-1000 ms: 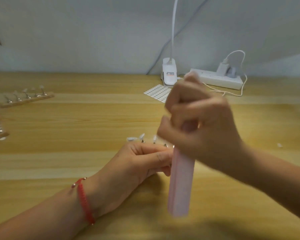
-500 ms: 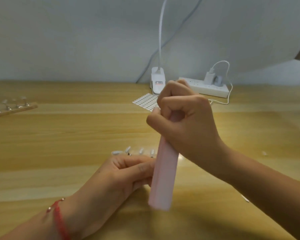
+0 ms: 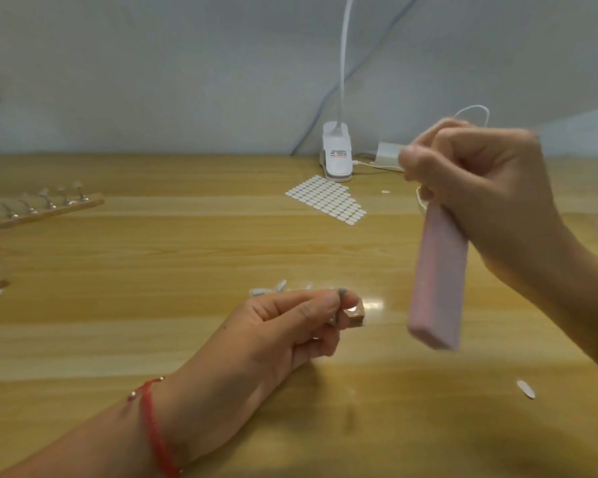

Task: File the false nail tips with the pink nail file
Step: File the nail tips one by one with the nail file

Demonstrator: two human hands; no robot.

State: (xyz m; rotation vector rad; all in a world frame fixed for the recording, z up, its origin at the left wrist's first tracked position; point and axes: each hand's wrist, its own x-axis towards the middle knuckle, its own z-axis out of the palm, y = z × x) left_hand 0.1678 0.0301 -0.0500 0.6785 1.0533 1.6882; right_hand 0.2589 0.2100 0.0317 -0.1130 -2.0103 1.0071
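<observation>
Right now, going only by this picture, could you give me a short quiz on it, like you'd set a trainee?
1. True or false: the pink block-shaped nail file touches the left hand.
2. Which hand holds the file? A) the left hand B) the right hand C) neither
3. Fill in: the left hand's fingertips pinch a small metal nail stand, and the cord bracelet on that wrist is ___.

Key: 1 false, they are apart. 2 B. 3 red.
</observation>
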